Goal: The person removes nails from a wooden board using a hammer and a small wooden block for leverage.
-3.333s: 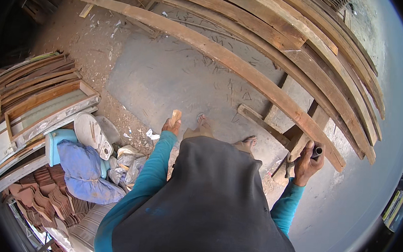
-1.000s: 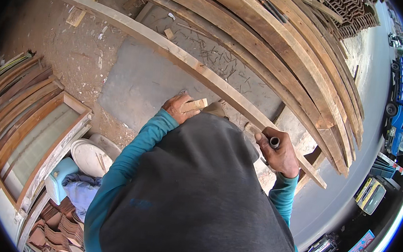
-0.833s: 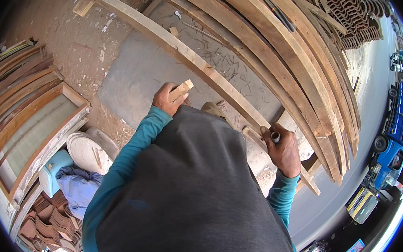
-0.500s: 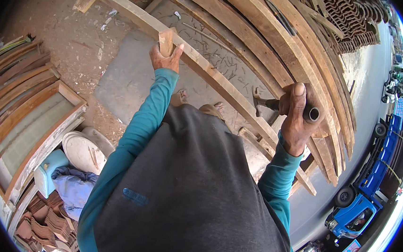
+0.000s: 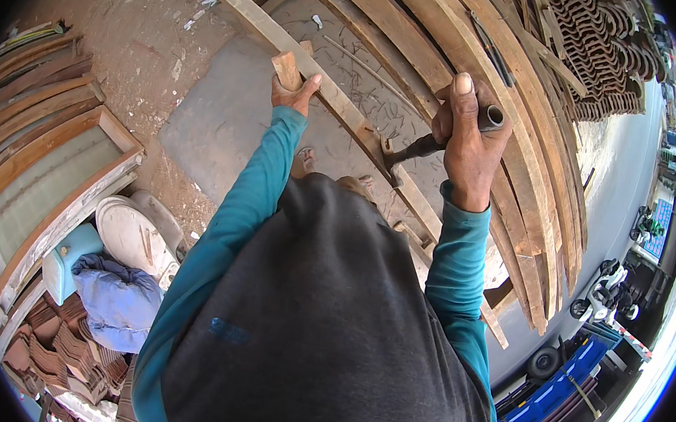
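My left hand (image 5: 293,96) is closed around a short wooden block (image 5: 287,70) that sticks out beside a long timber beam (image 5: 338,104). Its thumb rests against the beam's edge. In my right fist is a hammer (image 5: 418,148) with a dark tubular handle, whose hollow end (image 5: 490,118) shows beside the fist. The hammer's head (image 5: 392,164) sits at the beam, in front of my body; whether it grips anything there I cannot make out. A small dark mark shows on the beam just beyond the head.
Long planks (image 5: 478,43) lie stacked at the right, with pincers (image 5: 491,52) on top. Thin dark bits like nails litter the grey sheet (image 5: 211,114). Wooden frames (image 5: 68,206), a blue cloth bundle (image 5: 117,297) and roof tiles (image 5: 65,348) stand left; a road with vehicles runs right.
My right hand and the hammer have moved left and farther away, bringing the head onto the beam. The block in my left hand tilts differently. The blue truck has moved down the view.
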{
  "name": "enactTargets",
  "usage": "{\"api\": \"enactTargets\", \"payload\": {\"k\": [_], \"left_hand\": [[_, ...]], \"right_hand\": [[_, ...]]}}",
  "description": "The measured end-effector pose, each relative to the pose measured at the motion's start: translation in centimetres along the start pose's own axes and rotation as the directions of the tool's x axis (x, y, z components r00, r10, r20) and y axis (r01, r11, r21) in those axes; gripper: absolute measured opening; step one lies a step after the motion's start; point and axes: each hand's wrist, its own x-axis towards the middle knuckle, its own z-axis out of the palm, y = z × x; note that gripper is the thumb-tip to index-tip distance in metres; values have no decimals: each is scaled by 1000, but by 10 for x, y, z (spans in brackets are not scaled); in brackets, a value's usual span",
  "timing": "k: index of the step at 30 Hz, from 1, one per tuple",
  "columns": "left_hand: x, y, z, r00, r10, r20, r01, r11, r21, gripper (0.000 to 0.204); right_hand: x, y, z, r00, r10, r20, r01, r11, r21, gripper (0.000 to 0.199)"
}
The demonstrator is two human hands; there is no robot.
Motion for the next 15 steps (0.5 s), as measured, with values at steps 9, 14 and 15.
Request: {"api": "enactTargets", "payload": {"k": [9,14,15], "left_hand": [[-53,29,-32,999,45,-20,-32,900,435,58],[-125,41,-52,765,-176,620,-125,904,410,46],[-130,39,-49,771,-177,612,-121,903,413,46]], "right_hand": [[-10,-4,-2,999,-7,54,7,1000,5,43],[-11,0,-13,998,-1,68,-4,998,61,42],[-12,-1,-14,998,10,63,-14,998,67,42]]}}
